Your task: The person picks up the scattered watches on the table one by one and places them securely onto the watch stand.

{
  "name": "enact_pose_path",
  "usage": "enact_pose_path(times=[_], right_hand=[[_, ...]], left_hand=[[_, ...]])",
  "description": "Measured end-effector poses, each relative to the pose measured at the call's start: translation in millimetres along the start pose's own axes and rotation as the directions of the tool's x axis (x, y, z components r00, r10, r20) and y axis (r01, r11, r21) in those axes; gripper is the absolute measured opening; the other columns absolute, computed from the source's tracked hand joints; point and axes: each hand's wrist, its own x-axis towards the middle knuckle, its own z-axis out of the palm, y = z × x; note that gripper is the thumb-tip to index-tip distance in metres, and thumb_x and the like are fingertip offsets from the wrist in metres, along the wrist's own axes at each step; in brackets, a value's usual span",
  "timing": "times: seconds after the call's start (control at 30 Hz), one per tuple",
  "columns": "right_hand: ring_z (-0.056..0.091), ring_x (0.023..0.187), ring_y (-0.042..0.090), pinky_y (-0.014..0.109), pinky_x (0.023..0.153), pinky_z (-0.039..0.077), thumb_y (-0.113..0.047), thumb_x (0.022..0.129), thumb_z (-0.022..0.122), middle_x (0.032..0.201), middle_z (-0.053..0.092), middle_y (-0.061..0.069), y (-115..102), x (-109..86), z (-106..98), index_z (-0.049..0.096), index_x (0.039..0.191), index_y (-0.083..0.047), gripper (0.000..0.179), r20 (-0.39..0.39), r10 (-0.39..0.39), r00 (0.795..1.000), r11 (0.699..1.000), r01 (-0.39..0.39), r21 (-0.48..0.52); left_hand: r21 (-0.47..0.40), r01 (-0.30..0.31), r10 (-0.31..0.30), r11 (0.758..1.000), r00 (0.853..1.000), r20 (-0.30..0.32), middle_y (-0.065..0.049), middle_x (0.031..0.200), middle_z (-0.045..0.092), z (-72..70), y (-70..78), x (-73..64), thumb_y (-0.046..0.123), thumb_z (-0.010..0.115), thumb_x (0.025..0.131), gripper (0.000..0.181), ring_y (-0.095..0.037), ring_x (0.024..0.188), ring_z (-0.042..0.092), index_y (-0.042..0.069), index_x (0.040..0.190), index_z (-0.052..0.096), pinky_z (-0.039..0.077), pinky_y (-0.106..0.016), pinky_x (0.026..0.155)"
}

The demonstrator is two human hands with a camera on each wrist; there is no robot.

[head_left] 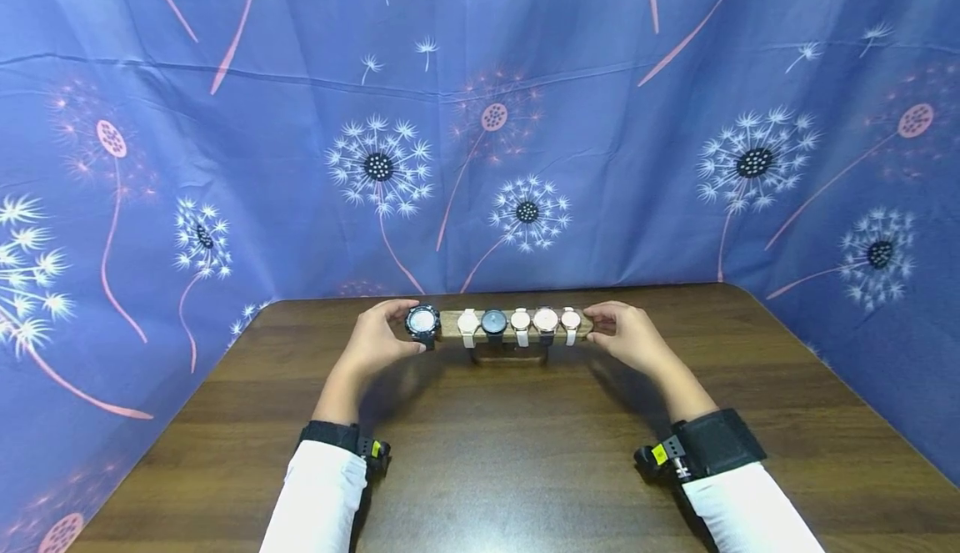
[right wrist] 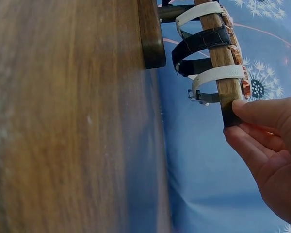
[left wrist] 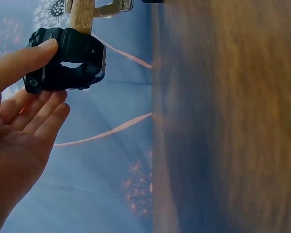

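Observation:
My left hand (head_left: 377,338) pinches a chunky black watch (head_left: 422,320) between thumb and fingers, at the left end of a wooden bar (head_left: 450,324). In the left wrist view, the watch's closed strap (left wrist: 77,48) meets the bar's end; how far the bar reaches into it cannot be told. Several watches hang along the bar, among them a dark-faced watch (head_left: 493,321), a white-strapped watch (head_left: 468,322) and a dark-strapped watch with a pale face (head_left: 546,319). My right hand (head_left: 628,336) pinches the bar's right end, beside the last white-strapped watch (right wrist: 218,74).
The bar stands on a wooden base (head_left: 510,356), raised above the brown wooden table (head_left: 480,453). Behind the table's back edge hangs a blue curtain (head_left: 600,161) with a dandelion print.

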Motion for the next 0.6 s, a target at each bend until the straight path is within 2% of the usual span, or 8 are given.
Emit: enact_pose_path(times=[0.3, 0.43, 0.6], right_hand=[[0.067, 0.095, 0.04, 0.04, 0.082, 0.056, 0.01, 0.078, 0.073, 0.11, 0.064, 0.029, 2, 0.1, 0, 0.065, 0.11, 0.014, 0.033, -0.014, 0.013, 1.0, 0.998, -0.013, 0.067], [0.067, 0.096, 0.04, 0.036, 0.082, 0.056, 0.01, 0.078, 0.073, 0.112, 0.063, 0.029, 2, -0.1, 1, 0.064, 0.111, 0.014, 0.034, 0.002, 0.023, 1.0, 0.994, -0.023, 0.105], [0.066, 0.097, 0.041, 0.037, 0.083, 0.056, 0.008, 0.078, 0.074, 0.113, 0.062, 0.03, 2, -0.4, 1, 0.064, 0.111, 0.015, 0.035, 0.004, 0.021, 1.0, 0.994, -0.021, 0.108]], left_hand=[[-0.022, 0.034, -0.032, 0.999, 0.997, 0.075, -0.016, 0.127, 0.061, 10.3, -2.6, 10.8, 0.009, 0.09, 0.067, 0.071, -0.035, 0.118, 0.057, 0.006, 0.131, 0.06, 0.046, -0.046, 0.1], [-0.034, 0.042, -0.039, 0.999, 0.996, 0.086, -0.016, 0.129, 0.061, 14.7, -2.4, 11.6, 0.008, 0.089, 0.068, 0.071, -0.035, 0.118, 0.057, 0.006, 0.132, 0.059, 0.046, -0.046, 0.1], [-0.09, 0.049, -0.04, 0.995, 0.994, 0.1, -0.017, 0.13, 0.06, 19.7, 1.1, 13.5, 0.004, 0.088, 0.068, 0.071, -0.034, 0.118, 0.058, 0.004, 0.133, 0.058, 0.047, -0.045, 0.099]])
